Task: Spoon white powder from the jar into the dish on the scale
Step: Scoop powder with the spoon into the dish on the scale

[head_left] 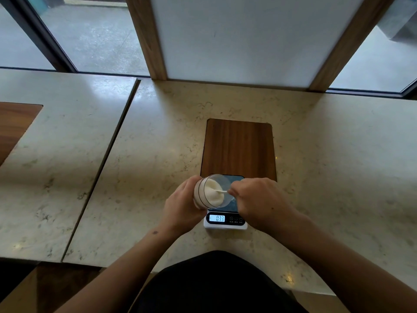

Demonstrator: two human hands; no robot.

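Scale (225,219) on the counter (327,166) — board (238,147) behind it, jar (208,193) tilted above.

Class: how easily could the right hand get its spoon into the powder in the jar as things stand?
Probably easily: the left hand tilts the jar with its open mouth towards the right hand, and the spoon already touches the powder. Nothing blocks the mouth.

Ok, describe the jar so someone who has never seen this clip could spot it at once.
Find the marble counter with the wooden inlay; the scale sits at its near edge. Above the scale, the left hand holds the jar tipped sideways: clear, holding white powder, a thin white spoon inside.
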